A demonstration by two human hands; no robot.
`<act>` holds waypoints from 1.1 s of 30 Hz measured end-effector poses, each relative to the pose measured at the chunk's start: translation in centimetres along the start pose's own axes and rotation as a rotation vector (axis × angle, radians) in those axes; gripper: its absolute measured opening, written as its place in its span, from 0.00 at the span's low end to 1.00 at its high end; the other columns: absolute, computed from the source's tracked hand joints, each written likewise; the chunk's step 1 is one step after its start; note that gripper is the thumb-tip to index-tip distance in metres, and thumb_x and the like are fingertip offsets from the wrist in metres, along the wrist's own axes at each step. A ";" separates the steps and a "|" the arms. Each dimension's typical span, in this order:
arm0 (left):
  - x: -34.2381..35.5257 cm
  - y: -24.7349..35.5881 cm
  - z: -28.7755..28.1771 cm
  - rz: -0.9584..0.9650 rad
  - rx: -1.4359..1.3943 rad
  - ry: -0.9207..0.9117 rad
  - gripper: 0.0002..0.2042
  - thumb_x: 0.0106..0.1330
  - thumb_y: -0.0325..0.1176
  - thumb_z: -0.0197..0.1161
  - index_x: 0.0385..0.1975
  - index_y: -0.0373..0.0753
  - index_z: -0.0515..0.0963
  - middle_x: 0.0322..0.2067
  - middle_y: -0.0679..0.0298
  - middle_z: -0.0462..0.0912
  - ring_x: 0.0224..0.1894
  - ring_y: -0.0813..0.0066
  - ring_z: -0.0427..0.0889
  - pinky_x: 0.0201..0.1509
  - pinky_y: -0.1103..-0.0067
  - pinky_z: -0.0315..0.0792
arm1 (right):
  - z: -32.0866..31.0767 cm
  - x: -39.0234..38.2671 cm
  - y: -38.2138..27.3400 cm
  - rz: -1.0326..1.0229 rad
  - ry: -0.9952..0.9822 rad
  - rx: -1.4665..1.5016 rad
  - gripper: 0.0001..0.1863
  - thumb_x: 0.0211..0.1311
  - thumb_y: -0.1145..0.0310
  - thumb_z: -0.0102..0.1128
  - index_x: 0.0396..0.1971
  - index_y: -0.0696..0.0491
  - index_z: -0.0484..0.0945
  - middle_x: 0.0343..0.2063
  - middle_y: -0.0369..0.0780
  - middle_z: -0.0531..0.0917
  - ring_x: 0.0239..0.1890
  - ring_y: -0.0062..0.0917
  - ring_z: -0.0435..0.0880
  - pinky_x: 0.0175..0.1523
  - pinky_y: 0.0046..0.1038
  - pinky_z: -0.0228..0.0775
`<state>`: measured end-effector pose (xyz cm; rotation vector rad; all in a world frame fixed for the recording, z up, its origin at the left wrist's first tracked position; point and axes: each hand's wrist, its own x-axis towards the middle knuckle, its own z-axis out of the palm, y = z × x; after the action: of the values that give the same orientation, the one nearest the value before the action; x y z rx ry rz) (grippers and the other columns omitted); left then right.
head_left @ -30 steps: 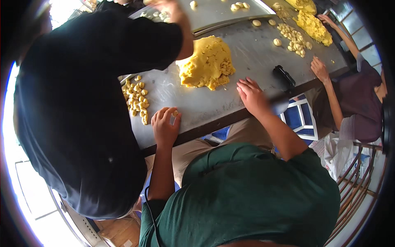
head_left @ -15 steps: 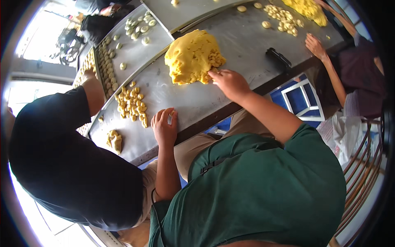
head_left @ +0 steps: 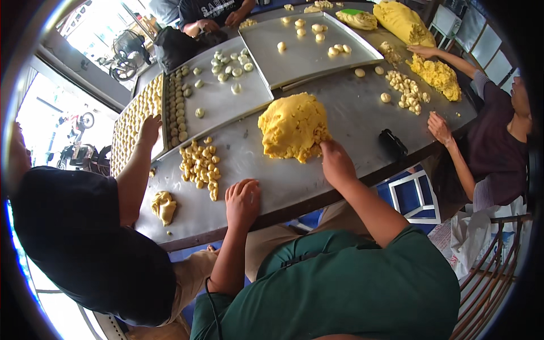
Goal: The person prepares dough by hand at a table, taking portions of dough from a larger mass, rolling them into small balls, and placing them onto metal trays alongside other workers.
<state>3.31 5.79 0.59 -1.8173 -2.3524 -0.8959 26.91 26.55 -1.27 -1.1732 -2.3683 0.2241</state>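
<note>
A big crumbly mound of yellow dough (head_left: 292, 124) sits on the metal table in front of me. My right hand (head_left: 338, 164) is at its near right side, fingers closed on the edge of the mound; the fingertips are partly hidden. Near the table's front edge rests my left hand (head_left: 242, 203) with its fingers curled in; whatever may be inside it is hidden. Left of that hand lies a pile of small pale-yellow dough pieces (head_left: 199, 167), and a smooth dough lump (head_left: 164, 207) is closer to the edge.
A person in black at left reaches toward a tray (head_left: 164, 122) of dough balls. Two larger metal trays, one marked by its bare surface (head_left: 306, 62), stand beyond the mound. A black object (head_left: 392, 144) lies at right, near another person working yellow dough (head_left: 436, 78).
The view has shifted, showing more of the table's far side. My right hand stays at the mound, its fingers now drawn closer in. My left hand's fingers look more curled.
</note>
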 end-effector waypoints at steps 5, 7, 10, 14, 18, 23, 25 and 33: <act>-0.8 -0.3 -0.1 -0.089 0.018 -0.030 0.11 0.67 0.38 0.68 0.47 0.46 0.84 0.46 0.64 0.85 0.55 0.60 0.81 0.65 0.62 0.67 | -0.7 -0.7 -0.5 -0.204 -0.082 0.112 0.16 0.63 0.71 0.67 0.51 0.52 0.81 0.45 0.44 0.86 0.50 0.41 0.85 0.53 0.41 0.79; -0.7 -0.3 -0.1 -0.083 -0.001 -0.011 0.11 0.68 0.38 0.68 0.48 0.46 0.84 0.45 0.63 0.86 0.53 0.59 0.82 0.64 0.63 0.68 | -1.9 -0.6 0.7 -0.234 -0.065 0.148 0.13 0.64 0.71 0.66 0.49 0.52 0.83 0.44 0.43 0.86 0.50 0.41 0.85 0.53 0.41 0.80; -0.4 0.3 -0.5 -0.092 -0.026 -0.008 0.10 0.69 0.38 0.66 0.47 0.45 0.85 0.47 0.63 0.87 0.53 0.60 0.82 0.65 0.64 0.68 | -2.4 -1.7 2.9 -0.176 0.043 0.155 0.10 0.65 0.71 0.63 0.45 0.52 0.85 0.43 0.41 0.87 0.51 0.40 0.85 0.54 0.39 0.80; -0.4 0.0 -0.2 -0.007 -0.002 0.050 0.11 0.69 0.37 0.66 0.48 0.47 0.84 0.46 0.63 0.87 0.53 0.62 0.82 0.65 0.64 0.67 | -2.9 -4.5 2.4 -0.126 0.042 0.106 0.10 0.66 0.74 0.61 0.46 0.54 0.86 0.46 0.41 0.87 0.52 0.41 0.86 0.56 0.38 0.80; -0.8 -0.1 -0.6 -0.144 0.088 -0.011 0.12 0.69 0.37 0.66 0.50 0.47 0.84 0.46 0.63 0.87 0.53 0.63 0.82 0.64 0.65 0.67 | -2.9 -2.5 0.1 -0.138 -0.098 0.299 0.12 0.67 0.76 0.60 0.48 0.54 0.86 0.48 0.43 0.87 0.54 0.41 0.85 0.58 0.40 0.80; -0.3 0.4 -0.5 -0.105 0.057 0.118 0.08 0.67 0.37 0.68 0.44 0.47 0.86 0.41 0.66 0.88 0.50 0.65 0.84 0.63 0.66 0.68 | -0.1 -1.0 0.1 -0.138 0.239 0.019 0.15 0.68 0.76 0.59 0.53 0.53 0.84 0.52 0.43 0.86 0.56 0.41 0.84 0.59 0.41 0.79; -0.6 -0.8 -0.8 -0.110 0.084 0.132 0.07 0.67 0.37 0.68 0.42 0.47 0.86 0.40 0.66 0.89 0.50 0.66 0.84 0.63 0.66 0.68 | 0.2 -2.9 1.5 -0.206 -0.031 0.049 0.16 0.68 0.76 0.60 0.55 0.52 0.83 0.53 0.43 0.85 0.57 0.42 0.83 0.59 0.40 0.79; -3.4 -2.4 -3.3 -0.026 0.195 -0.034 0.05 0.68 0.39 0.68 0.38 0.51 0.89 0.48 0.74 0.89 0.61 0.69 0.82 0.74 0.59 0.61 | -5.5 -1.4 4.2 -0.432 0.011 0.048 0.17 0.64 0.69 0.68 0.53 0.51 0.83 0.47 0.42 0.86 0.51 0.39 0.84 0.57 0.40 0.78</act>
<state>1.14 0.96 1.14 -1.7439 -2.3931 -0.6170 33.31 27.67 1.56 -0.6147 -2.5198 0.1249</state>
